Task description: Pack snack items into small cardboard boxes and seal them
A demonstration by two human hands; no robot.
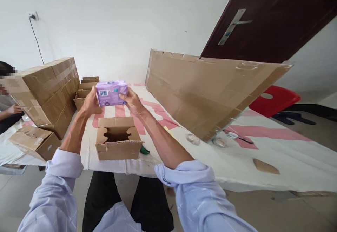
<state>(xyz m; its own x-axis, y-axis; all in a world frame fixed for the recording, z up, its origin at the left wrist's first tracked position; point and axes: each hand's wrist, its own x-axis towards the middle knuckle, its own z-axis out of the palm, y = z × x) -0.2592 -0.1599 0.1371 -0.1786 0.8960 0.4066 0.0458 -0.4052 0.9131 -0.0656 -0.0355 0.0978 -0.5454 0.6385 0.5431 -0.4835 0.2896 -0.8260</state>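
Between my two hands is a purple plastic-wrapped pack (112,97) with a barcode on its side; its exact contents do not show. My left hand (90,102) grips its left end, and my right hand (133,101) holds the right end with the thumb on the front face. Below the pack, near the table's front edge, stands a small cardboard box (118,150) with its top open and a dark inside. A green object (144,150) lies against the box's right side, partly hidden.
Taped cartons (50,91) are stacked at the left, with a smaller carton (35,141) before them. Several open boxes (88,84) stand behind my left hand. A big cardboard sheet (205,88) leans at the right, near a red chair (275,100). Another person's hand (14,109) shows far left.
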